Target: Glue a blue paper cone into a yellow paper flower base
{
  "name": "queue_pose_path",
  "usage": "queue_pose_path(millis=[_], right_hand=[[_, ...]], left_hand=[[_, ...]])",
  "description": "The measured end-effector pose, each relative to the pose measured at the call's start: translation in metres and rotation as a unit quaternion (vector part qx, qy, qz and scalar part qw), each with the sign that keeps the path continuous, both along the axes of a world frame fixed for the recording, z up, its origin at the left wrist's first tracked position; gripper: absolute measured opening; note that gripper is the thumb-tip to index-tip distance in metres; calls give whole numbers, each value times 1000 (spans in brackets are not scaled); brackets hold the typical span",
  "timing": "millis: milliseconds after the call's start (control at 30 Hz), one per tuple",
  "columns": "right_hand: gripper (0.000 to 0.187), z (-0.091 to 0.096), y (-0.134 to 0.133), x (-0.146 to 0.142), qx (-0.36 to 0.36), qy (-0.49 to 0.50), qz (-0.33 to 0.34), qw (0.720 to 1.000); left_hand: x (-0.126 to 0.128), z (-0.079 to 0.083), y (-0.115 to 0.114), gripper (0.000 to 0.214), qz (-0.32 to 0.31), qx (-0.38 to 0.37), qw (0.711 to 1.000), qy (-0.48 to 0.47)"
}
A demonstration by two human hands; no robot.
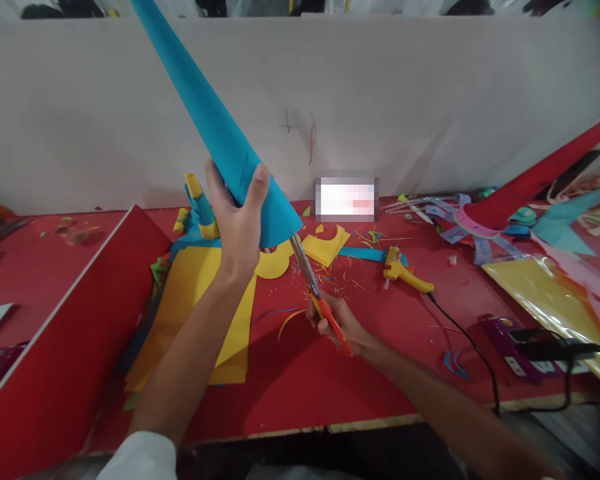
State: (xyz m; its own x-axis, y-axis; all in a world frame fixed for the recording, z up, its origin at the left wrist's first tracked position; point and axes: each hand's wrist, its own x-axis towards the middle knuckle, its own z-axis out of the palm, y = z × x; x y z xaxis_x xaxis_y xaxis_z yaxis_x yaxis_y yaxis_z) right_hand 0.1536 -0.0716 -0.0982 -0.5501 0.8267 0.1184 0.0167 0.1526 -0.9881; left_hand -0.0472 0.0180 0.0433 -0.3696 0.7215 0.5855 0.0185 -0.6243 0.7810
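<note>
My left hand (pixel 236 223) is closed around the wide lower end of a long blue paper cone (pixel 215 127), which points up and to the left, past the top of the frame. My right hand (pixel 336 321) grips a pair of scissors with orange-red handles (pixel 314 283). The metal blades reach up to the cone's lower rim and touch its edge. Both hands are raised above a red table (pixel 300 373). Yellow paper sheets (pixel 195 313) lie under my left forearm.
A yellow glue gun (pixel 405 270) with a black cord lies right of the scissors. A red cone (pixel 535 180) with purple strips, a yellow sheet in plastic (pixel 555 300) and a purple power strip (pixel 520 347) sit at right. A red board (pixel 65 333) leans at left. Paper scraps litter the table. A white partition stands behind.
</note>
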Motion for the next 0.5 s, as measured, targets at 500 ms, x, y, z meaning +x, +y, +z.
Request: queue_pose_path(millis=[500], right_hand=[[74, -1, 1, 2, -19, -5, -18, 1000]], left_hand=[[5, -1, -1, 58, 14, 12, 999, 32]])
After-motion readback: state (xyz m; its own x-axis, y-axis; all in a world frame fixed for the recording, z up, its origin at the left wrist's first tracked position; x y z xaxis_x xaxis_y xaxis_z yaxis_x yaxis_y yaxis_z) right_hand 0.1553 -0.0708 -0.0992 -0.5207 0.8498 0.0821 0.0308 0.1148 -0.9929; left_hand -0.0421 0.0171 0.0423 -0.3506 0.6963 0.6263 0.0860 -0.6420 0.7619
